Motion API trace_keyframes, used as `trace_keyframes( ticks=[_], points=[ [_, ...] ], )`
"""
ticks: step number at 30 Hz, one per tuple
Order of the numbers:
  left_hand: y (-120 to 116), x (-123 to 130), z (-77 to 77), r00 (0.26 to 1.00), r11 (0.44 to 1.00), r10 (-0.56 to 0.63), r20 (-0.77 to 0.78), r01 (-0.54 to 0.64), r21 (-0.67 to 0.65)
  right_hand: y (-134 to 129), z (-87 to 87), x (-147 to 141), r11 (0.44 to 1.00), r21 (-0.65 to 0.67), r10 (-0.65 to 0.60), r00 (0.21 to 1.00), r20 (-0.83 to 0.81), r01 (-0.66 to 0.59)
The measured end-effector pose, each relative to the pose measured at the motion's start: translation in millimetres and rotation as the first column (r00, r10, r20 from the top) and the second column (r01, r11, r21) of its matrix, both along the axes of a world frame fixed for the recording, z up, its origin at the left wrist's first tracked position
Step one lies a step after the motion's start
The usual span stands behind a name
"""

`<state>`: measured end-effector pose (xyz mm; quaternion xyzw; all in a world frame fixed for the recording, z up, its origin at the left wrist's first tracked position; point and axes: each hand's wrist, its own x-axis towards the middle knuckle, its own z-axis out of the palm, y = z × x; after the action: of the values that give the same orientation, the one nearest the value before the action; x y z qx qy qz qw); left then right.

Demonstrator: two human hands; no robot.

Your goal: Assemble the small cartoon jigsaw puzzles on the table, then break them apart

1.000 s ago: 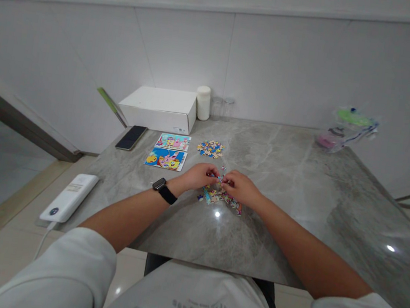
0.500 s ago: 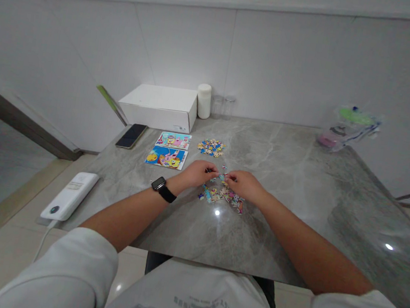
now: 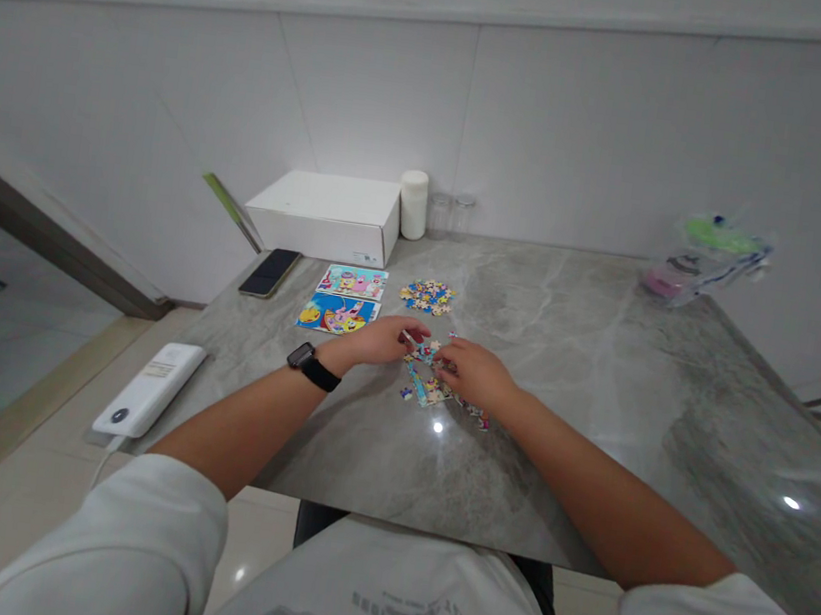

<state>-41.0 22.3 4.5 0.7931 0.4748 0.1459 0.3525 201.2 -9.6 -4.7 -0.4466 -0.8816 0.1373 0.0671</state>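
Loose jigsaw puzzle pieces [image 3: 431, 391] lie in a spread on the grey marbled table, just below and between my two hands. My left hand [image 3: 385, 341], with a black watch on its wrist, is closed at the fingertips on a small puzzle piece at the left edge of the spread. From the right, my right hand [image 3: 478, 377] reaches over the pieces, its fingers pinched on a piece and hiding part of the pile. A few light-blue pieces [image 3: 426, 352] show between the fingertips. Fine detail there is too small to make out.
Behind lie a round heap of puzzle pieces [image 3: 428, 296] and two cartoon picture cards [image 3: 338, 314]. A phone [image 3: 270, 273], white box [image 3: 320, 220], white bottle [image 3: 413, 205] and clear glasses [image 3: 450, 217] stand farther back. A power bank [image 3: 152, 388] is left, a plastic bag [image 3: 708, 261] right.
My hands have moved slightly left, and my right hand has come lower over the pieces, covering more of them. The whole view has shifted a little.
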Motion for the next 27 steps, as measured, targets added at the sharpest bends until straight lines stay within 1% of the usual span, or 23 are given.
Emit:
trace_keyframes(
  ticks=[2,3,6,9,12,15,17,19,21,22,24,27],
  points=[
    [-2.8,-6.3,1.5,1.0,1.0,-0.013,0.008,0.013,0.004,0.9,-2.0,-1.9,1.0,0.014,0.001,0.999,0.038,-0.002],
    [-4.6,-9.7,1.5,1.0,0.999,-0.017,0.005,0.017,0.03,1.5,-2.7,-2.4,1.0,0.019,0.001,0.999,0.052,-0.002],
    [-10.9,-18.0,-0.5,0.997,0.981,-0.027,-0.068,0.039,0.19,3.6,-3.4,-2.2,0.999,0.046,0.006,0.997,0.072,-0.009],
    [-18.1,-20.2,-3.5,0.976,0.941,-0.04,-0.212,0.109,0.322,5.2,-1.8,-0.6,0.998,0.064,0.0,0.995,0.099,-0.007],
    [-23.2,-17.0,-5.9,0.944,0.92,-0.032,-0.329,0.156,0.358,5.0,0.3,0.6,0.996,0.082,-0.043,0.992,0.12,0.033],
    [-25.3,-13.8,-7.2,0.926,0.916,-0.019,-0.378,0.168,0.365,1.5,1.5,-1.3,0.994,0.092,-0.069,0.992,0.102,0.059],
    [-26.0,-13.1,-6.9,0.922,0.912,-0.012,-0.387,0.168,0.374,-3.0,2.1,-5.1,0.997,0.077,-0.032,0.998,0.056,0.027],
    [-27.4,-13.4,-5.1,0.926,0.908,0.014,-0.378,0.147,0.393,-8.6,3.1,-10.3,0.997,0.055,0.047,0.999,0.01,-0.047],
    [-30.0,-13.4,-1.7,0.937,0.896,0.021,-0.35,0.138,0.422,-13.8,4.8,-14.9,0.991,0.031,0.128,0.992,0.01,-0.128],
    [-31.7,-13.0,0.2,0.943,0.889,0.003,-0.334,0.151,0.432,-15.7,5.8,-16.4,0.988,0.02,0.154,0.988,0.029,-0.155],
    [-35.4,-10.8,3.7,0.943,0.881,-0.083,-0.322,0.221,0.419,-18.0,8.1,-17.2,0.984,0.0,0.178,0.981,0.075,-0.179],
    [-39.0,-4.7,5.5,0.907,0.869,-0.226,-0.356,0.353,0.348,-18.3,11.0,-14.3,0.982,-0.023,0.189,0.977,0.097,-0.188]
  ],
)
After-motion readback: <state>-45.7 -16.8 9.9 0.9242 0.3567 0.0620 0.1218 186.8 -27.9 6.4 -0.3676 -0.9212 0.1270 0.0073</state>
